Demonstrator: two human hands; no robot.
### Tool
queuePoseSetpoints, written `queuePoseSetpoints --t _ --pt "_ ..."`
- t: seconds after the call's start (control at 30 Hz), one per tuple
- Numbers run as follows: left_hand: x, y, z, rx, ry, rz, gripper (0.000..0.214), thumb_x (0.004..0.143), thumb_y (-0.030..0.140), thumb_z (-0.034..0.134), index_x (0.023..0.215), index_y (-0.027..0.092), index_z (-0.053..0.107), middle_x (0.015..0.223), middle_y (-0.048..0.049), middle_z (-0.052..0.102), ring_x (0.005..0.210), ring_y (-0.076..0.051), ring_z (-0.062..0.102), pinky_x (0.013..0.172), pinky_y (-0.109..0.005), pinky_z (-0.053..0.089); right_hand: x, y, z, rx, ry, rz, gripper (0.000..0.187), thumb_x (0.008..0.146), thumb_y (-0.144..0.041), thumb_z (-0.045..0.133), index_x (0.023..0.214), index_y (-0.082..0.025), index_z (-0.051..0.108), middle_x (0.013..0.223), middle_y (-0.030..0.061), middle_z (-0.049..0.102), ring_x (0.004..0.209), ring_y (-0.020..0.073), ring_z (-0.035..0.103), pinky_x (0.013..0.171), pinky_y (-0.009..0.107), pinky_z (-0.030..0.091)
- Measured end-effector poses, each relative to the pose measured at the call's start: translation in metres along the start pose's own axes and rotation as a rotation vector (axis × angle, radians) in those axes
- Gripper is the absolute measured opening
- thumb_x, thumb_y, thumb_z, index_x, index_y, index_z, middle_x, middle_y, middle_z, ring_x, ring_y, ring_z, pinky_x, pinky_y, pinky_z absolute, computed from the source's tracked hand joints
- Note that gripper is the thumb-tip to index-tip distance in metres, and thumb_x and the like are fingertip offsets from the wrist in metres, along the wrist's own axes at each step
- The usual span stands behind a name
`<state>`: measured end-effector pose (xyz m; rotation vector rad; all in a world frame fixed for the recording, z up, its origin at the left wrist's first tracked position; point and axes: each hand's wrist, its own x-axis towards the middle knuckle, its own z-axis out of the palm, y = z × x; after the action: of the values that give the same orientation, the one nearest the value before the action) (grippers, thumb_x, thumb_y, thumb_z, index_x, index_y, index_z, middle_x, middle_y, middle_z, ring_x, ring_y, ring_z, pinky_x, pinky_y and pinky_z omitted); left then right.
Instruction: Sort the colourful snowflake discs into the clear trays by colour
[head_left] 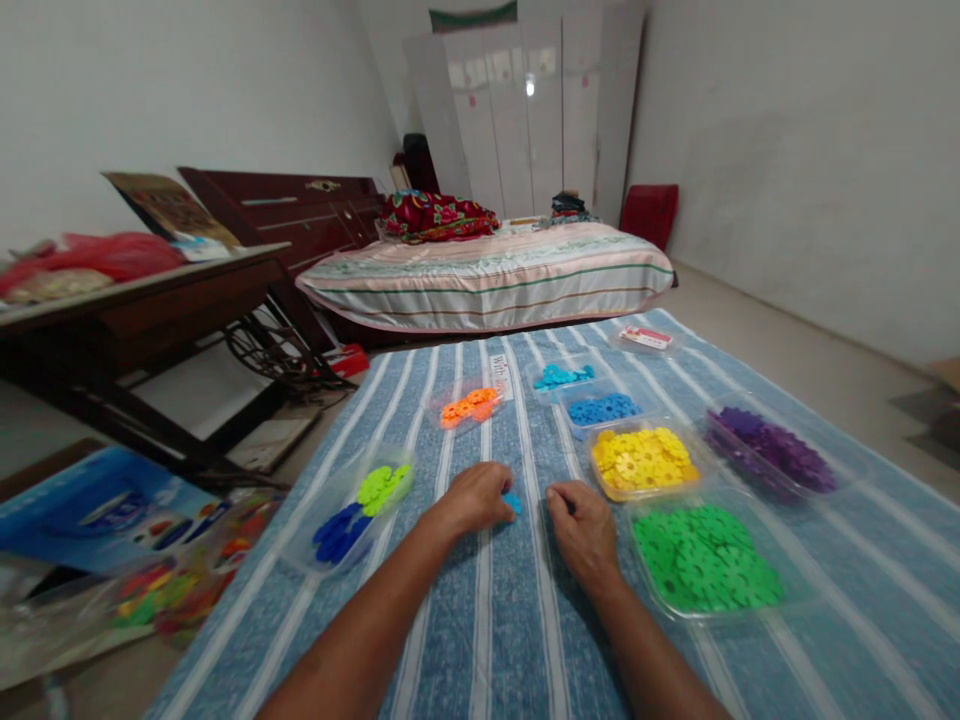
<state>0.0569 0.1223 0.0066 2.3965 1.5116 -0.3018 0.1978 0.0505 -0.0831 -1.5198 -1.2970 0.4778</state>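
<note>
My left hand (480,496) is closed on a light blue plastic flower-shaped disc (513,503), pinched just above or on the striped cloth. To its right my right hand (583,530) rests as a loose fist on the cloth, with nothing visible in its fingers. Clear tubs of similar discs stand around. Nearest my right hand are the yellow discs (643,460) and the green discs (705,558). Left of my left hand, one tub holds lime discs (382,488) and dark blue discs (339,535). Beyond the hands lie orange discs (471,407) and blue discs (602,409).
Purple discs (776,450) fill a tub at the right, and sky-blue discs (564,376) one at the back. A clear box with a red and white label (646,338) sits at the far edge. Past the table stands a bed (487,285); a sewing-machine table (142,305) is left.
</note>
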Motion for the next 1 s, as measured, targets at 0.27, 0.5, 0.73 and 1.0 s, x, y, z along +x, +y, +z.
queuePoseSetpoints --t 0.27,0.5,0.73,1.0 --pt "0.000 -0.012 0.013 -0.179 0.060 -0.030 0.020 0.056 0.028 0.074 0.073 0.019 0.068 0.070 0.0010 0.063 0.068 -0.016 0.057 0.060 -0.025 0.036 0.000 0.001 0.001 -0.015 0.023 -0.003 0.030 0.085 -0.031 0.045 0.071 -0.018 0.068 0.070 0.0027 0.064 0.070 0.0172 0.057 0.068 0.026 0.040" --pt "0.005 -0.031 0.020 -0.723 -0.042 -0.021 0.021 0.053 0.030 0.071 0.056 0.016 0.056 0.047 0.0062 0.048 0.045 -0.008 0.041 0.047 -0.022 0.030 0.000 -0.001 0.003 -0.015 0.036 -0.021 0.030 0.085 -0.028 0.044 0.072 -0.018 0.069 0.071 0.0033 0.065 0.071 0.0172 0.058 0.070 0.027 0.040" --pt "0.045 -0.010 -0.028 -1.030 0.207 -0.147 0.019 0.061 0.027 0.071 0.060 0.015 0.056 0.043 0.0058 0.050 0.040 -0.007 0.045 0.041 -0.018 0.035 -0.001 0.000 0.005 -0.023 0.029 -0.029 0.029 0.085 -0.027 0.046 0.069 -0.020 0.068 0.069 0.0017 0.064 0.068 0.0163 0.057 0.068 0.025 0.040" --pt "0.098 0.030 -0.070 -1.262 0.471 -0.186 0.012 0.071 0.022 0.064 0.077 0.014 0.058 0.066 0.0005 0.063 0.056 -0.008 0.060 0.051 -0.018 0.046 -0.003 -0.003 0.003 -0.017 0.017 -0.020 0.030 0.087 -0.027 0.045 0.069 -0.019 0.068 0.068 0.0015 0.062 0.067 0.0161 0.056 0.067 0.026 0.039"
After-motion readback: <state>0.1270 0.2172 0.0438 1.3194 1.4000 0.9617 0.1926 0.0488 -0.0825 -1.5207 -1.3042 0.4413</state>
